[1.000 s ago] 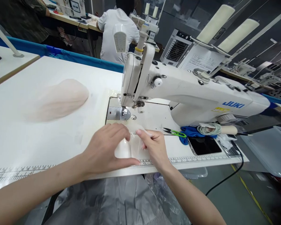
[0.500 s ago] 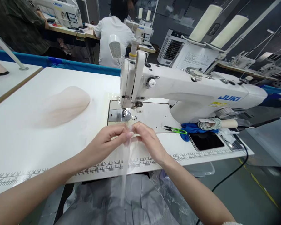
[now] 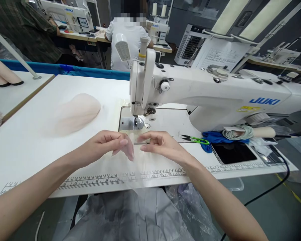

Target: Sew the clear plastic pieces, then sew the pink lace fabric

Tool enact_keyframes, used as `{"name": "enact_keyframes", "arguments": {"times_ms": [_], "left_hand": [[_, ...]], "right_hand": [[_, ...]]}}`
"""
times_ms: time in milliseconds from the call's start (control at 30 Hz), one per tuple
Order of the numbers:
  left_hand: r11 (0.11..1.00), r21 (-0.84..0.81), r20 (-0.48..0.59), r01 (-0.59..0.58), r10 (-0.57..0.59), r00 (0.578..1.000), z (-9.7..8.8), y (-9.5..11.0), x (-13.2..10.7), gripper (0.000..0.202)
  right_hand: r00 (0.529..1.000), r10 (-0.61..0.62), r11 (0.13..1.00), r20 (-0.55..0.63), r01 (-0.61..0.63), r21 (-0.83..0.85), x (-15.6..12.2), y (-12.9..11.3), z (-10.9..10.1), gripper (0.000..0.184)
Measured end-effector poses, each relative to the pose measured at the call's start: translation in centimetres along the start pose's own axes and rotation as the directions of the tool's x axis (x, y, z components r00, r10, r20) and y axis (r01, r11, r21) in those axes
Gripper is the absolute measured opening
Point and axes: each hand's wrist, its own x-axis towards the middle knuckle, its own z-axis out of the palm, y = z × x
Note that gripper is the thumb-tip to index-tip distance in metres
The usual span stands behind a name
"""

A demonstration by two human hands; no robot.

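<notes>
My left hand (image 3: 112,143) pinches a strip of sheer, see-through fabric (image 3: 132,175) just in front of the sewing machine's needle plate. The fabric drapes over some of its fingers and hangs down past the table edge toward my lap. To its right, my right hand (image 3: 162,144) hovers with thumb and forefinger apart, with nothing visible between them. Behind both hands stands a white sewing machine (image 3: 203,88), its presser foot (image 3: 136,121) above the metal plate. A pale pink sheer fabric piece (image 3: 80,112) lies on the table to the left.
Green-handled thread snips (image 3: 195,139) lie right of my right hand. Beyond them are a blue cloth (image 3: 207,147), a phone (image 3: 233,153) and a coil of cord (image 3: 237,132). A printed ruler (image 3: 163,174) runs along the table's front. Co-workers sit farther back.
My hands were together at the fabric strip and are now apart. The left has shifted left with the fabric; the right has let go and its fingers have opened. The view has shifted.
</notes>
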Motion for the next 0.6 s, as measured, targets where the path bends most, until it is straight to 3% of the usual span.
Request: {"name": "enact_keyframes", "arguments": {"times_ms": [100,167,233,367,600], "left_hand": [[0.995,0.097,0.051,-0.013,0.008,0.999,-0.6,-0.6,-0.2,0.044],[0.990,0.138,0.085,0.017,-0.029,0.996,-1.3,-0.9,-0.4,0.044],[0.985,0.143,0.099,0.094,-0.109,0.989,-2.1,-1.0,-0.4,0.046],[0.955,0.123,-0.020,0.270,-0.270,0.963,-2.6,-1.1,0.3,0.037],[0.946,0.210,-0.217,0.249,-0.203,0.955,-0.3,-1.8,3.3,0.033]], "right_hand": [[0.984,0.043,0.977,0.172,-0.077,0.198,1.5,-0.1,0.5,0.023],[0.977,0.029,0.957,0.213,-0.088,0.275,2.4,0.2,0.7,0.014],[0.974,0.024,0.952,0.227,-0.091,0.292,3.1,0.5,0.9,0.016],[0.979,0.040,0.966,0.201,-0.089,0.241,3.5,0.2,0.9,0.030],[0.991,0.013,0.984,0.135,-0.037,0.173,3.9,0.1,0.2,0.029]]}}
